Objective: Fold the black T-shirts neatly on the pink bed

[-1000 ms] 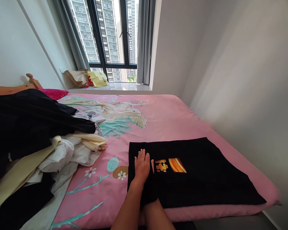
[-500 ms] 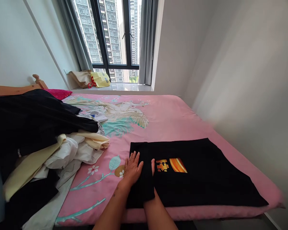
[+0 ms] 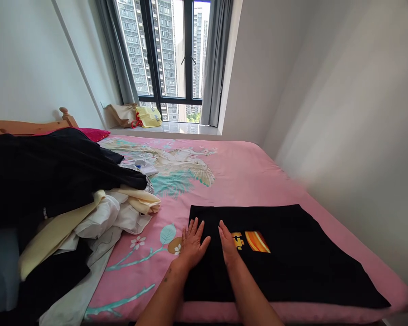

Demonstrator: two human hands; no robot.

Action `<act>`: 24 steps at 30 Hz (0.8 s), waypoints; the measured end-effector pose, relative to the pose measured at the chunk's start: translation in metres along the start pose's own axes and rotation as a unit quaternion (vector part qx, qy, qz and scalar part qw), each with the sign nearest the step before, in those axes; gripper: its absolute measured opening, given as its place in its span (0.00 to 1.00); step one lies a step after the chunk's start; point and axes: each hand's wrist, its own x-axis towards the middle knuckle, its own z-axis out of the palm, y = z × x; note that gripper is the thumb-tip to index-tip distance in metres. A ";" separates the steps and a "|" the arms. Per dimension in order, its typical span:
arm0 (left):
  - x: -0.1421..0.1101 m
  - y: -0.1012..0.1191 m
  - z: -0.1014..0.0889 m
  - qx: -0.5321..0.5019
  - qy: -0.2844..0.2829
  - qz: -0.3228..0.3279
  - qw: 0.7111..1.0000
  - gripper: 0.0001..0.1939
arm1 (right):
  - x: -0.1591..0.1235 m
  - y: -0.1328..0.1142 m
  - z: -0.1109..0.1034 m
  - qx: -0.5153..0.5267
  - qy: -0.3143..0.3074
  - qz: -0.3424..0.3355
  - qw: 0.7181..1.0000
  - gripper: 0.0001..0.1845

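Observation:
A black garment [image 3: 306, 258], which looks like a T-shirt, lies flat and folded along the front of the bed. An orange and yellow print [image 3: 257, 242] shows near its middle, partly covered by my hand. My left hand [image 3: 192, 246] rests flat on the garment's left edge, fingers spread and palm down. To its right, my right hand [image 3: 227, 244] is on top of the cloth beside the print, turned on its side with the fingers stretched out and close together. Neither hand grips anything.
A heap of clothes, with a black garment [image 3: 61, 167] on top and white and cream ones [image 3: 98, 217] below, covers the bed's left side. Pink bedding [image 3: 251, 176] lies underneath. Bags [image 3: 148, 117] stand on the windowsill. A wall [image 3: 353, 136] runs along the right.
My right hand has come out from under the folded left strip of the black garment and now lies on top. That strip lies flat. The view has shifted slightly.

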 end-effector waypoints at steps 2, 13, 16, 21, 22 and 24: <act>-0.007 0.004 -0.004 0.012 0.002 0.008 1.000 0.32 | 0.008 -0.010 -0.011 -0.064 -0.025 0.013 0.998 0.31; -0.049 0.015 0.006 -0.010 -0.010 0.078 0.997 0.39 | 0.007 -0.034 0.057 -0.466 -0.188 -0.067 0.862 0.29; -0.049 0.014 0.006 -0.023 -0.010 0.082 0.996 0.37 | 0.026 -0.017 0.070 -0.516 -0.238 -0.064 0.820 0.33; -0.046 0.011 0.008 -0.021 -0.005 0.096 0.995 0.38 | 0.054 -0.006 0.070 -0.546 -0.272 -0.052 0.791 0.39; -0.046 0.010 0.010 -0.013 -0.007 0.096 0.995 0.39 | 0.055 -0.008 0.065 -0.545 -0.270 -0.057 0.791 0.37; -0.045 0.006 0.015 0.002 -0.008 0.094 0.995 0.40 | 0.054 -0.015 0.046 -0.546 -0.245 -0.068 0.798 0.32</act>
